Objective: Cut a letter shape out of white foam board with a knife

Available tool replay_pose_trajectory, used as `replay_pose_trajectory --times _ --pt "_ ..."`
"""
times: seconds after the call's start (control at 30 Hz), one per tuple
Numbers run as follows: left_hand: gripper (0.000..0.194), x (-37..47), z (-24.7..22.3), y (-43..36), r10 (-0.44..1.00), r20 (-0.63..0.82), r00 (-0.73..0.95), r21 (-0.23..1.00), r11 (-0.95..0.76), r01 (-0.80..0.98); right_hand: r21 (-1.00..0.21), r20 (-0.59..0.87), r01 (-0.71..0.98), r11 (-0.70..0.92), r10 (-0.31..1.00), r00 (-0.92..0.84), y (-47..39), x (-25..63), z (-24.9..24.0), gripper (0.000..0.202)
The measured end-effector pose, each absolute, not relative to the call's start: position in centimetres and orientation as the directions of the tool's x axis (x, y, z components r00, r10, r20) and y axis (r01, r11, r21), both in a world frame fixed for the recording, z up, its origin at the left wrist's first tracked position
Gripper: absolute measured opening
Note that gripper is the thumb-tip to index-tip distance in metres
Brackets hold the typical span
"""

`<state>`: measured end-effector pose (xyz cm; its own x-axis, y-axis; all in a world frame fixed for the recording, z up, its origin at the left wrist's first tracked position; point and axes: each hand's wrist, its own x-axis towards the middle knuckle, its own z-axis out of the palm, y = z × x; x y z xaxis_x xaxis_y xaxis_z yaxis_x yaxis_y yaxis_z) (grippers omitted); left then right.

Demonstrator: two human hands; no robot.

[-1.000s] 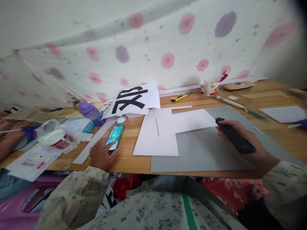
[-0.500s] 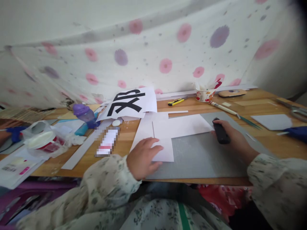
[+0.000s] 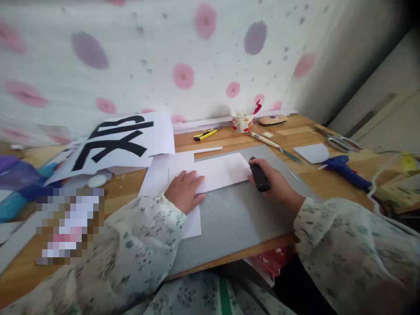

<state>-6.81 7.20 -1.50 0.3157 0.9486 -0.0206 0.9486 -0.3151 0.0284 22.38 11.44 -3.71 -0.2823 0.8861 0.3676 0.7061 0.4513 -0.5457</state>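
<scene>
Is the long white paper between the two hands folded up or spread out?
Spread out: the long white paper shows a broad, smooth face with no crease, and the left hand lies on one end.

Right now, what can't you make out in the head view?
All head view:
- Part of the long white rectangular sheet: covered by the left hand.
- Underside of the black elongated handheld tool in the right hand: turned away from the camera.
- Left part of the purple-and-blue plastic bottle: cut off by the left edge.
- Details within the pixelated patch: lost to the mosaic.
</scene>
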Motion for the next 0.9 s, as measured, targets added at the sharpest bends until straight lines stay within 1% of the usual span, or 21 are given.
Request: replay_pose_trajectory --times 0.13,0.23,0.3,0.4,0.5,0.7,0.83,0.9 --pt "0.047 -6.6 -2.0 6.5 0.905 -0.009 0.426 -0.008 -0.426 0.905 -0.605 0.366 0.677 0.419 0.901 -0.231 9.4 23.1 -3.1 0.04" --pt "0.043 -6.4 -2.2 6.4 0.873 -0.008 0.488 0.021 -0.488 0.873 -0.608 0.326 0.692 0.389 0.917 -0.229 7.9 23.4 -2.9 0.04" --pt "0.04 -6.4 -2.1 6.6 0.854 -0.008 0.52 0.042 -0.519 0.854 -0.546 0.295 0.726 0.417 0.907 -0.3 7.2 23.3 -2.9 0.038" --pt "0.04 -6.8 -1.8 7.0 0.846 -0.007 0.534 0.071 -0.532 0.844 -0.387 0.29 0.762 0.519 0.853 -0.434 6.9 23.0 -3.1 0.035" --pt "0.043 -7.3 -1.6 7.3 0.839 0.006 0.544 0.079 -0.543 0.836 -0.269 0.301 0.773 0.575 0.812 -0.5 7.2 22.7 -3.4 0.036" --pt "0.034 -7.3 -2.4 7.5 0.793 0.089 0.603 0.004 -0.606 0.796 -0.165 0.329 0.771 0.615 0.771 -0.545 8.1 22.6 -4.0 0.039" --pt "0.033 -6.7 -2.7 7.3 0.763 0.049 0.644 0.011 -0.646 0.764 -0.09 0.335 0.753 0.651 0.732 -0.593 8.6 22.7 -4.6 0.041" --pt "0.034 -6.3 -2.7 7.1 0.781 0.038 0.623 -0.003 -0.623 0.782 -0.061 0.364 0.739 0.671 0.704 -0.609 8.9 22.5 -5.0 0.043"
